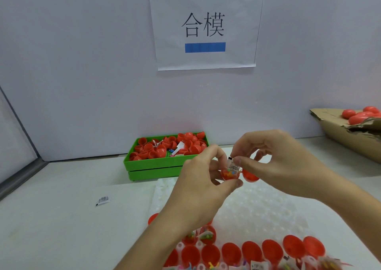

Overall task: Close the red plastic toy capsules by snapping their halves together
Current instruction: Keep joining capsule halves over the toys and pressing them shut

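From the head camera, your left hand (203,179) is gripping a filled red capsule half (230,174) between thumb and fingers, held up over the white dimpled tray (266,210). You can see little colourful toy bits and a paper slip (234,164) sticking out the top. Your right hand (274,162) is pinching that slip with thumb and forefinger, looks like you're tucking it down, and there's an empty red cap half (249,176) tucked under the same hand, just beside the filled one. So this capsule isn't snapped yet, the halves are still apart. Progress-wise I'd say you're somewhere in the middle: the cardboard box (348,133) on the right has a few closed capsules (359,115) in it, but the near rows of the tray hold plenty of open halves (231,254), some with toys and slips in them, so lots left. The green bin (154,164) at the back is stuffed with loose red halves plus a few slips and small toy pieces. One stray paper packet (103,200) is lying on the table to the left of the tray.
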The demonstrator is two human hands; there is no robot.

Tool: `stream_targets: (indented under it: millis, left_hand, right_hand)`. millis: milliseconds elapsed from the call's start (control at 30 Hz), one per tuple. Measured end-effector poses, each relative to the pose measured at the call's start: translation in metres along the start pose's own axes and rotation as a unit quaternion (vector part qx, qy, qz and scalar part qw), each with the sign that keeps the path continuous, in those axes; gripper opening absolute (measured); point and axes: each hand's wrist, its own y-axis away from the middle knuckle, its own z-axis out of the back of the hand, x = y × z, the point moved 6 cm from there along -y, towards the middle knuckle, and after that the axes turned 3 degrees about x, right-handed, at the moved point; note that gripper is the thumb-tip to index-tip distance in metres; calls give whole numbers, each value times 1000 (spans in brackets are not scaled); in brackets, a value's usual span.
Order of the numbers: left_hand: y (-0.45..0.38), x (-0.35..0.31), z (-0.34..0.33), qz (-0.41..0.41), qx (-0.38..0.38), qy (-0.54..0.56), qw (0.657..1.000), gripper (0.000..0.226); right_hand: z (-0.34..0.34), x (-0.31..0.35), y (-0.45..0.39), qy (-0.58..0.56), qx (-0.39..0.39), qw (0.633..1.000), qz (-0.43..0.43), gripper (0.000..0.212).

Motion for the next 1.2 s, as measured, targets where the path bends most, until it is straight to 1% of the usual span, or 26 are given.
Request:
stream_targets:
  millis: [167, 300, 433, 600, 867, 933, 1067, 1200]
  left_hand:
    - [0, 1, 1, 12, 5, 9, 1000, 35]
    - [1, -1, 1, 18, 15, 27, 999, 42]
    - [1, -1, 1, 11, 18, 20, 1000, 37]
    - [0, 0, 4, 9, 6, 24, 1000, 38]
    - [0, -1, 5, 2, 10, 6, 1000, 39]
    - [0, -1, 5, 4, 10, 3, 1000, 39]
    - [0, -1, 4, 3, 12, -2, 1000, 39]
    - [1, -1, 1, 0, 21, 0, 1000, 39]
  right_hand:
    - [-1, -1, -1, -14, 0, 1000, -1, 12]
    - [-3, -1, -1, -21, 12, 1000, 4, 14]
    - [-3, 2, 0, -38, 19, 999, 12, 17]
    - [-5, 1, 0, -20, 35, 999, 9, 19]
    - [-3, 3, 1, -27, 35, 999, 18, 12]
    - [-2, 4, 1, -34, 30, 999, 21, 13]
    - [-3, 6, 2, -39, 44, 998, 29, 11]
    - [-1, 4, 1, -26, 32, 999, 21, 15]
